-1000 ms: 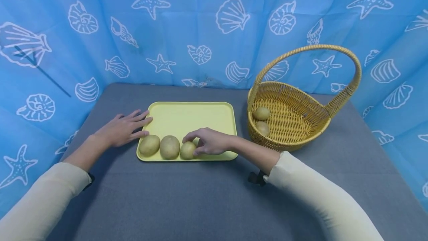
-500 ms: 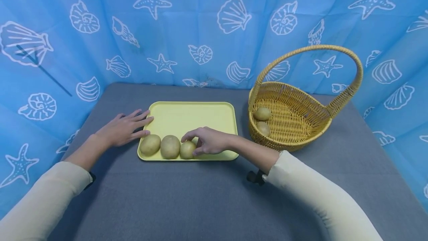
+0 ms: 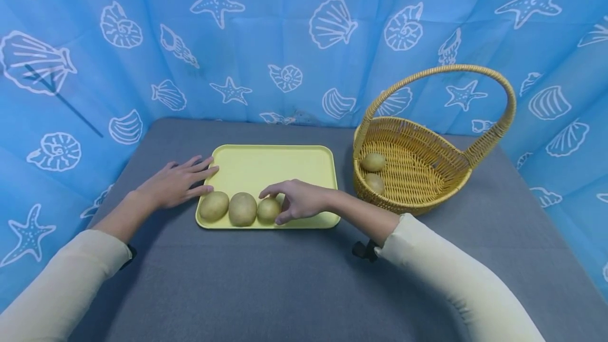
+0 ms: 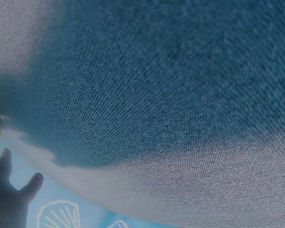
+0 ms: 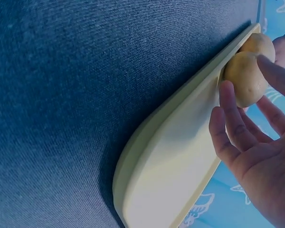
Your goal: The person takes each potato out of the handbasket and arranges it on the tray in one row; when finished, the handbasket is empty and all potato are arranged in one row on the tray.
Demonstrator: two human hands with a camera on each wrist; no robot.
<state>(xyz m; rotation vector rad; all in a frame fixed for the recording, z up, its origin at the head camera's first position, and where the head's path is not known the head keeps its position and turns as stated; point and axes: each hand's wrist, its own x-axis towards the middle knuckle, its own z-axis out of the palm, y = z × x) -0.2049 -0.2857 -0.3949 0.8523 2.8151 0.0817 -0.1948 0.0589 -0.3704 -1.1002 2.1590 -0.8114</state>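
Grey-covered, the bench is stretching away, and two pale sleeves are reaching in over it from the near corners. Along the near edge of a yellow tray, a left potato, a larger middle potato and a small potato are sitting in a row. The right hand is pinching the small potato, its grip clamped on it, thumb on the near side and fingers curling round the far side. The left hand is lying with its fingers spread over the tray's left rim, its grip apart; whether the fingertips are pressing down, one cannot tell. To the right, a wicker basket with a tall arched handle is standing just beside the tray, and two more potatoes are resting near its left inner wall. Beyond everything, a blue curtain printed with white shells and starfish is hanging across the back.
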